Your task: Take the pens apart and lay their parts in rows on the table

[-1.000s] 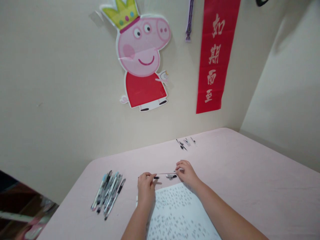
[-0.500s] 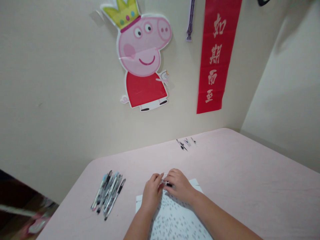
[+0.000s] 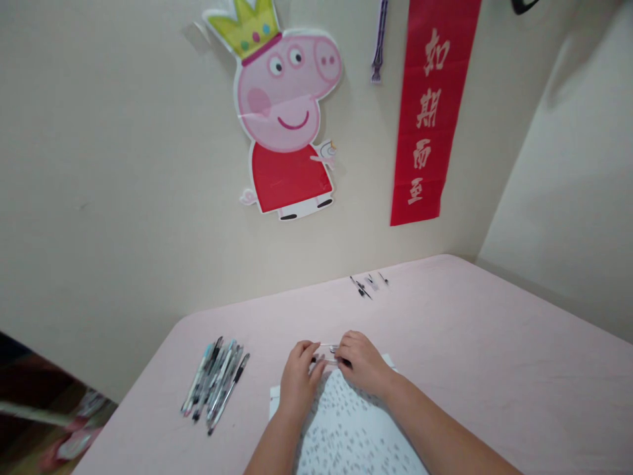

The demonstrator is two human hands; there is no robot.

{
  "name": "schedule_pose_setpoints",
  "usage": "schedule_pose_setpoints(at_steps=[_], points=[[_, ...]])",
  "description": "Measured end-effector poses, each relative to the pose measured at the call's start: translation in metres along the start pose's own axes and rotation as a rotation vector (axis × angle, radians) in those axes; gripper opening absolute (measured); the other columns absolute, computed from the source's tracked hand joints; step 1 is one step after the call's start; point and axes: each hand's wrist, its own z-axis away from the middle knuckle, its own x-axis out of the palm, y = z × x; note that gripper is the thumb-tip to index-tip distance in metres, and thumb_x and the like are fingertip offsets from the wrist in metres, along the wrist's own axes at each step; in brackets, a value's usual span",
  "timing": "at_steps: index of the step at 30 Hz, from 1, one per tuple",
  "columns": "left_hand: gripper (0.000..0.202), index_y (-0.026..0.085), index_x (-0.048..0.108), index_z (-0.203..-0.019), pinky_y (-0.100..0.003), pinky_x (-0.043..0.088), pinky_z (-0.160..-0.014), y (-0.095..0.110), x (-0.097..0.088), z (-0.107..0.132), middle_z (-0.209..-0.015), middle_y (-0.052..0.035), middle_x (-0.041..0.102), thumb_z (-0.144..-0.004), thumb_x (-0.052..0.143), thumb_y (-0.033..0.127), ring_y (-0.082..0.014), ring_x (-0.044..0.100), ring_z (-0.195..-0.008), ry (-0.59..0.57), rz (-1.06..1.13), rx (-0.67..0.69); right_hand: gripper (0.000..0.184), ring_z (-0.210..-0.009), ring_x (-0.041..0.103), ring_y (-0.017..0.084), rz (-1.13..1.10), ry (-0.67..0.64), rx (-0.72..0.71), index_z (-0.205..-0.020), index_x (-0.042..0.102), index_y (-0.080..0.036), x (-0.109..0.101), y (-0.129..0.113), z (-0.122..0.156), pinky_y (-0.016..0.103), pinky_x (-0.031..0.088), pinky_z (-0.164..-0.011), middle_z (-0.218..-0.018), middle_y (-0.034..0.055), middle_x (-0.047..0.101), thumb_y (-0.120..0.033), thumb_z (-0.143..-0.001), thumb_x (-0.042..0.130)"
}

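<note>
Above the sheet of paper with dark printed marks (image 3: 356, 422), my two hands are close together. My left hand (image 3: 297, 377) is closed, pinching the left ends of two slim pen parts. On the right, my right hand (image 3: 364, 364) is closed around their other ends. One part is a thin pale stick (image 3: 327, 344); nearer to me lies a clear pen barrel (image 3: 330, 360). A small dark piece shows at the right fingertips. My fingers cover both ends, so the exact kind of the thin stick cannot be made out.
A pile of several pens (image 3: 215, 382) lies left of my hands on the pink table (image 3: 469, 369). Several small dark pen parts (image 3: 362, 288) lie at the far edge by the wall. A pig cutout (image 3: 291, 175) and a red banner (image 3: 430, 125) hang on the wall.
My hands have moved a little apart, and more of the two slim parts shows between them. The pens and the small parts at the back have stayed put.
</note>
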Motion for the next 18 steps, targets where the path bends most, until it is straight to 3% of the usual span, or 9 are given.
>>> schedule_pose_setpoints(at_steps=[3,9,18], points=[[0.028,0.020,0.061,-0.109,-0.035,0.052,-0.080,-0.0029,0.0005,-0.0005,-0.104,-0.0081,0.057,-0.085,0.052,0.032,-0.0197,0.060,-0.093,0.031,0.011,-0.016,0.018,-0.086,0.050,0.021,-0.007,0.024,0.059,-0.085,0.064,-0.019,-0.0007,-0.0004,0.0007,0.036,0.041,-0.080,-0.082,0.0052,0.059,-0.011,-0.069,0.059],[0.029,0.019,0.061,-0.108,-0.032,0.053,-0.073,-0.0044,0.0009,-0.0014,-0.104,-0.0085,0.056,-0.087,0.049,0.034,-0.0190,0.060,-0.091,0.028,0.088,-0.066,0.050,-0.104,0.048,0.025,-0.069,0.020,0.099,-0.118,0.055,-0.019,0.0009,0.0057,0.0050,0.040,0.039,-0.093,-0.109,0.0094,0.057,-0.018,-0.069,0.064],[0.026,0.019,0.062,-0.106,-0.029,0.052,-0.071,-0.0054,0.0027,-0.0016,-0.102,-0.0071,0.055,-0.085,0.050,0.031,-0.0168,0.058,-0.088,0.035,0.159,-0.089,0.037,-0.094,0.052,0.023,-0.032,-0.038,0.147,-0.110,0.063,-0.021,0.0015,0.0067,0.0031,0.037,0.042,-0.086,-0.099,0.0077,0.060,-0.024,-0.074,0.067]])
